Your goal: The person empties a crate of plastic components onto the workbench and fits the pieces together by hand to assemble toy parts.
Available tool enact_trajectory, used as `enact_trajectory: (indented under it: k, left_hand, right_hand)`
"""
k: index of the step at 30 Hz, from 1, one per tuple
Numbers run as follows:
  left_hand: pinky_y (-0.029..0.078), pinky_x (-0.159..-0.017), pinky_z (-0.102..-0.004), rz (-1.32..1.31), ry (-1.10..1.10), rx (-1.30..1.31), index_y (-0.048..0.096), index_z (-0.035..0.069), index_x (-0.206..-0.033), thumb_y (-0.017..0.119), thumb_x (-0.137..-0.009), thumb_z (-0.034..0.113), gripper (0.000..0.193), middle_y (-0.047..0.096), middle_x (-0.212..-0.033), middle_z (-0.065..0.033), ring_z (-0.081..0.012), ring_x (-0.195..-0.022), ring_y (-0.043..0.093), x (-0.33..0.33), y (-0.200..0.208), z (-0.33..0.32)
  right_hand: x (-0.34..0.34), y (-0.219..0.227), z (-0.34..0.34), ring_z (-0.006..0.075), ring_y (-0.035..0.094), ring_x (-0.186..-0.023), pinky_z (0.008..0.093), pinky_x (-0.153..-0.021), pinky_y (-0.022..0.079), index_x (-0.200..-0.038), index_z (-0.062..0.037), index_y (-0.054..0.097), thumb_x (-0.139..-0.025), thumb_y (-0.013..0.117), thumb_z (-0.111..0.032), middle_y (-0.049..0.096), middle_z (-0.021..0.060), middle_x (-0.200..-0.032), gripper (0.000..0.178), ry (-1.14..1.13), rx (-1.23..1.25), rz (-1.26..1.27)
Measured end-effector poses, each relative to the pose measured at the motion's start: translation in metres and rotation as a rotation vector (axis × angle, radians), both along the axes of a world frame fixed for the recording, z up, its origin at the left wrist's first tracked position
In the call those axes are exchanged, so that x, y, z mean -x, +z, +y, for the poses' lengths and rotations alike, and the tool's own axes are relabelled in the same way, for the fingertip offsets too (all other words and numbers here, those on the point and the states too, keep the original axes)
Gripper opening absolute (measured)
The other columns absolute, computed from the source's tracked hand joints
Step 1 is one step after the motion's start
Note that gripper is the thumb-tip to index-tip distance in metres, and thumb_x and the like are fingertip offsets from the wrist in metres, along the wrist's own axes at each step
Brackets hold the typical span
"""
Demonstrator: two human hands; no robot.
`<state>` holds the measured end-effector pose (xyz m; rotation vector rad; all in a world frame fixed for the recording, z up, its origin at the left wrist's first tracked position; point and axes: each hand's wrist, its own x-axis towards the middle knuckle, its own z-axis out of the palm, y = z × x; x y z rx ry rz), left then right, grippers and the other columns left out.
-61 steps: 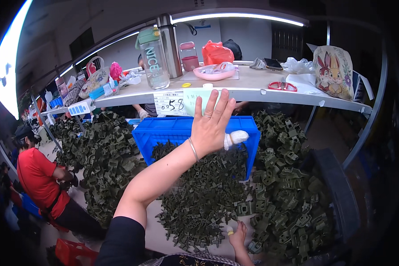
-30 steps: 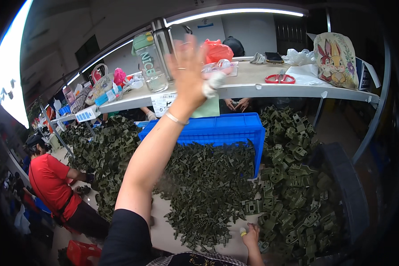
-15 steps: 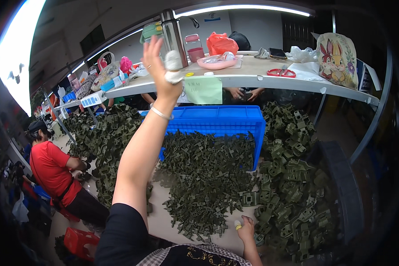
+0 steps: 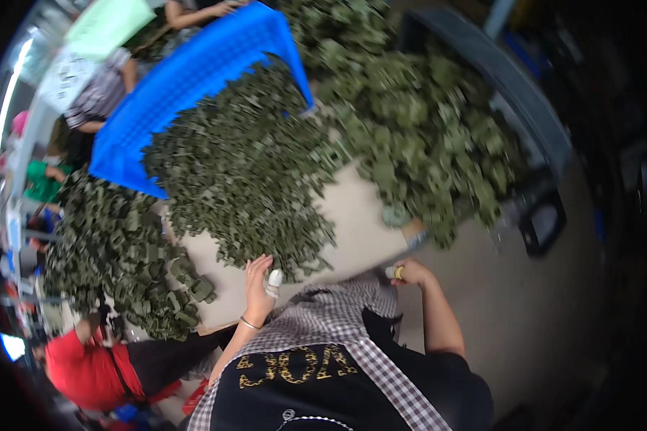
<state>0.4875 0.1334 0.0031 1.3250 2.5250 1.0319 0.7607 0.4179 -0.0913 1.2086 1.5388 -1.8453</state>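
Note:
My left hand (image 4: 259,293) rests at the near edge of the table, its fingers outstretched and its thumb wrapped in white. It holds nothing and lies beside the near end of a heap of small dark green plastic parts (image 4: 244,158). My right hand (image 4: 413,273) is at the table edge on the right, next to the side of my checked apron (image 4: 331,305). Its fingers are curled, with a yellow band and a white wrap on the thumb. Whatever may be inside its grip is hidden.
A blue plastic crate (image 4: 194,93) lies tipped behind the small parts. Larger green parts are heaped at the right (image 4: 431,136) and left (image 4: 115,251). A dark grey bin (image 4: 525,108) stands far right. A person in red (image 4: 86,370) works at the left; others are across the table.
My left hand has come down from the raised position near the shelf to the table edge. My right hand has moved off the tabletop to my apron's side. The view has tilted down and turned.

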Motion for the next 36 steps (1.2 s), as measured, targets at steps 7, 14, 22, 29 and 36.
enact_trajectory:
  k: [7, 14, 22, 29, 36]
  left_hand:
    - [0.026, -0.106, -0.0501, -0.018, -0.337, 0.12, 0.056, 0.006, -0.113, 0.066, -0.071, 0.007, 0.044, 0.052, -0.126, -0.0116, -0.0329, -0.122, 0.043, 0.009, -0.034, -0.024]
    - [0.018, -0.107, -0.0553, 0.24, -0.823, 0.53, 0.05, 0.017, -0.129, 0.056, -0.073, 0.009, 0.056, 0.029, -0.146, -0.0106, -0.0344, -0.134, 0.025, -0.013, -0.085, 0.001]
    - [0.027, -0.101, -0.055, 0.507, -0.564, 0.457, 0.063, 0.015, -0.112, 0.059, -0.078, 0.032, 0.039, 0.04, -0.137, -0.0186, -0.0439, -0.121, 0.039, -0.01, -0.144, 0.028]
    - [0.025, -0.102, -0.0528, 0.548, -0.518, 0.522, 0.066, 0.021, -0.104, 0.067, -0.07, 0.035, 0.036, 0.044, -0.133, -0.0135, -0.038, -0.12, 0.041, -0.01, -0.144, 0.026]
    - [0.028, -0.1, -0.0483, 0.498, -0.496, 0.484, 0.067, 0.025, -0.105, 0.067, -0.068, 0.037, 0.038, 0.05, -0.128, -0.0094, -0.0322, -0.115, 0.047, -0.016, -0.138, 0.036]
  right_hand:
    - [-0.155, -0.136, -0.185, 0.0244, 0.066, -0.069, 0.0335, -0.061, 0.053, -0.077, 0.002, 0.067, -0.08, 0.059, -0.023, 0.068, 0.015, -0.081, 0.027, 0.487, -0.138, -0.409]
    - [-0.209, -0.178, -0.294, 0.0362, 0.053, -0.112, 0.0405, -0.093, 0.043, -0.115, -0.0028, 0.059, -0.077, 0.06, -0.039, 0.057, 0.0216, -0.117, 0.052, 0.161, -0.143, -0.778]
    - [-0.253, -0.297, -0.215, 0.0356, 0.042, -0.123, 0.0456, -0.099, 0.038, -0.135, -0.0028, 0.035, -0.066, 0.073, -0.039, 0.043, 0.0223, -0.13, 0.086, -0.169, -0.325, -0.822]
    - [-0.242, -0.366, -0.202, 0.0247, 0.052, -0.115, 0.041, -0.097, 0.04, -0.121, -0.0032, 0.055, -0.072, 0.065, -0.022, 0.058, 0.0187, -0.117, 0.054, -0.069, 0.506, 0.022]
    - [-0.165, -0.368, -0.167, 0.0255, 0.052, -0.116, 0.0393, -0.098, 0.04, -0.122, -0.0023, 0.054, -0.071, 0.068, -0.022, 0.057, 0.0188, -0.119, 0.057, 0.032, 0.17, -0.203]
